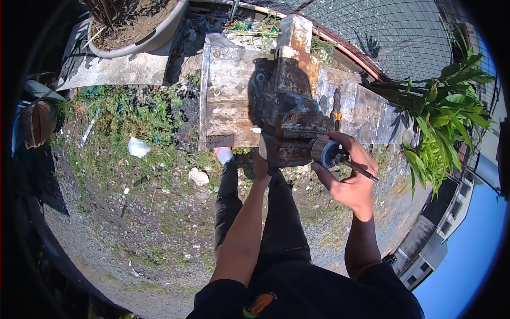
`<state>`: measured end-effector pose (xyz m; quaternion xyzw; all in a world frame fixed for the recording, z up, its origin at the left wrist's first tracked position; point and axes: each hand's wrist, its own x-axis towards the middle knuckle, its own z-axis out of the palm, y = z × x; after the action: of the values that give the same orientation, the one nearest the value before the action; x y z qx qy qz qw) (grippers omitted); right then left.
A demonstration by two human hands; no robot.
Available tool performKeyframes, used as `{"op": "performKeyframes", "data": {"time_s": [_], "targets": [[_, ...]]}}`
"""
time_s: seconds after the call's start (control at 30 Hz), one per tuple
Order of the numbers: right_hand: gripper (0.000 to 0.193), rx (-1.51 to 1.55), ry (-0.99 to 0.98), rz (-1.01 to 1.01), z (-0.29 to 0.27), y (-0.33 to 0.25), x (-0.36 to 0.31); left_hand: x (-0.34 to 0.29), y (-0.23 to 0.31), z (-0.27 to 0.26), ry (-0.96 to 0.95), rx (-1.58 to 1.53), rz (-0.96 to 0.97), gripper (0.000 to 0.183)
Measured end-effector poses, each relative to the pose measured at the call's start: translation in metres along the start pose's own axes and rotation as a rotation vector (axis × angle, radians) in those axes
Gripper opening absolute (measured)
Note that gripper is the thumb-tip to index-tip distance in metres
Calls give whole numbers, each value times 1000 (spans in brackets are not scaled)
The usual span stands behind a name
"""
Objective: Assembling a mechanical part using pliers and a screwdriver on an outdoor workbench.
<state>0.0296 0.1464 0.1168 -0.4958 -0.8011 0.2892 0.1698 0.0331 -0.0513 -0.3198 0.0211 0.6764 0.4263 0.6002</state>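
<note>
A rusty bench vise (292,114) stands on a worn wooden bench (228,95) in front of me. At the right side of its jaws, my right hand (356,186) grips a round, ridged metal part with a shaft (325,151) between thumb and fingers. The shaft points to the right, and I cannot tell whether the vise touches the part. My left hand (260,166) reaches up against the near left side of the vise. Its fingers are mostly hidden there, so what they hold does not show. Pliers with orange on the handles (336,111) lie on the bench right of the vise.
A large pot with a dry plant (143,50) stands on a slab at the far left. Leafy green plants (446,117) lean in beyond the bench's right end. Wire mesh (382,32) runs behind. Below are grass, gravel and scraps of white litter (139,147).
</note>
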Motion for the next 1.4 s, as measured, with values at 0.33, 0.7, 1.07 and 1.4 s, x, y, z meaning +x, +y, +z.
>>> {"op": "performKeyframes", "data": {"time_s": [0.33,0.7,1.07,1.4], "targets": [[61,-30,6,-1,-6,14,-5,-112,70,82,-331,-1014,-688,35],[58,-11,-12,-24,-7,9,-5,-14,82,-119,-206,-1423,-341,20],[58,41,5,3,-10,11,-8,-228,282,-90,5,-752,-34,24],[57,161,45,-10,-6,18,-13,-242,254,-43,-219,-409,-305,22]]}}
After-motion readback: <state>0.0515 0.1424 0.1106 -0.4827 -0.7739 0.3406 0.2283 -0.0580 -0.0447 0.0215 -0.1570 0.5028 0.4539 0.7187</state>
